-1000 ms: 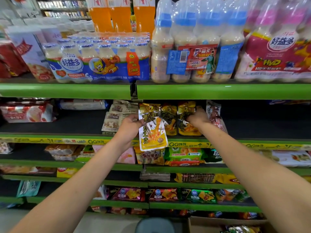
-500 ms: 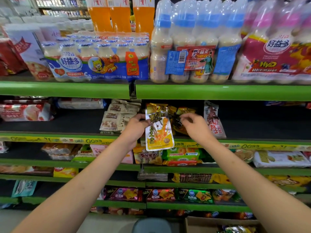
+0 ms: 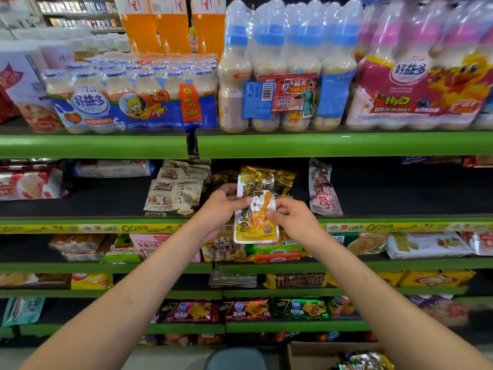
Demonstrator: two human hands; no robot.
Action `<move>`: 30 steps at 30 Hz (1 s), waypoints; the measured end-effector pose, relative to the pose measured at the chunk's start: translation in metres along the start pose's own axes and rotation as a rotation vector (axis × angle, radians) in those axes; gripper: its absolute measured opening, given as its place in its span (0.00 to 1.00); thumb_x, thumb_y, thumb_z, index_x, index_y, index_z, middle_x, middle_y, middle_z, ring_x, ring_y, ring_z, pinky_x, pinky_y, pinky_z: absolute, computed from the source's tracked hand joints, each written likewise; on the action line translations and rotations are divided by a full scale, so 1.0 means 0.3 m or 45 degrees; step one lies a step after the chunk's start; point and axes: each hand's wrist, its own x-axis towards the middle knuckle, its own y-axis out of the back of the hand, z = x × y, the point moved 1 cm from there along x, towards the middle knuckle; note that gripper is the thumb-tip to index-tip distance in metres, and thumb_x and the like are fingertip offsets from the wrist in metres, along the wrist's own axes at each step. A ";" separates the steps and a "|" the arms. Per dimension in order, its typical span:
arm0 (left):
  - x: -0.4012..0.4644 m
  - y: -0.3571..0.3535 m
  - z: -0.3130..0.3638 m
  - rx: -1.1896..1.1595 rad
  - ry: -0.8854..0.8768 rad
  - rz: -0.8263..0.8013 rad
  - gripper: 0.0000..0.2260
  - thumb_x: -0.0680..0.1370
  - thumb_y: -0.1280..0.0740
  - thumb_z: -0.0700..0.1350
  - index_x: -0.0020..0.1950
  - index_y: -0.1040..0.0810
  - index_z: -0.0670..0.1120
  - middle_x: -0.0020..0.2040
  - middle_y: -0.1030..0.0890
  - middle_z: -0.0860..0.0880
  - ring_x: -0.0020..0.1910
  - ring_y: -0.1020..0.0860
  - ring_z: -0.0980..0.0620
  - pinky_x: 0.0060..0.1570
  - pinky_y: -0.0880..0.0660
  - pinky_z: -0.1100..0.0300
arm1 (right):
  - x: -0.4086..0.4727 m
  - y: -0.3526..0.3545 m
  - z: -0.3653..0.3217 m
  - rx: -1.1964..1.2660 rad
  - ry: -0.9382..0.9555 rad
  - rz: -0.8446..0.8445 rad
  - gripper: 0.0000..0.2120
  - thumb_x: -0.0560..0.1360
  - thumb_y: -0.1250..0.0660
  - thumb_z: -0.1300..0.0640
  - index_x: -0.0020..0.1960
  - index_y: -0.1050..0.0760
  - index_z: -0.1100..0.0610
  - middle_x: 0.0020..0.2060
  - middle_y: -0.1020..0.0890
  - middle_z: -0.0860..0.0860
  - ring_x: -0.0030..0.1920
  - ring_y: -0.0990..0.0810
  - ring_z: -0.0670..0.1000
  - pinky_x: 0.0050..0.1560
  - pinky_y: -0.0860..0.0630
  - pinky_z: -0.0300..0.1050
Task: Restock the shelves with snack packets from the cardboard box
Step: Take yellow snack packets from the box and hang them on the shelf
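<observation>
Yellow-and-white snack packet (image 3: 256,209) upright before the green shelf (image 3: 373,221); gold packets (image 3: 284,181) stand behind it. Cardboard box (image 3: 314,353) below, open, holding more packets.

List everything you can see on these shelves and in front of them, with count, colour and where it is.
Held snack packet: one, yellow and white, in front of the second shelf, centre.
Gold packets: a few, behind the held one.
Red packet: one, upright, right of the gold ones.
Beige nut bags: several, left of centre, second shelf.
Small milk drink bottles: a wrapped multipack, white with blue wrap, top shelf left.
Tall bottles: four, cream with blue necks, top shelf centre.
Orange drink bottles: three, behind them.
Cardboard box: one, brown, bottom right.
Left hand: grips the held packet's left edge.
Right hand: pinches its right edge.
</observation>
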 end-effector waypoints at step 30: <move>0.182 -0.279 0.094 -0.057 0.130 0.132 0.27 0.75 0.26 0.42 0.72 0.32 0.44 0.59 0.23 0.47 0.54 0.25 0.51 0.41 0.26 0.61 | 0.183 0.447 0.191 -1.112 -0.052 0.504 0.18 0.82 0.43 0.54 0.69 0.27 0.57 0.71 0.28 0.58 0.71 0.34 0.60 0.69 0.38 0.51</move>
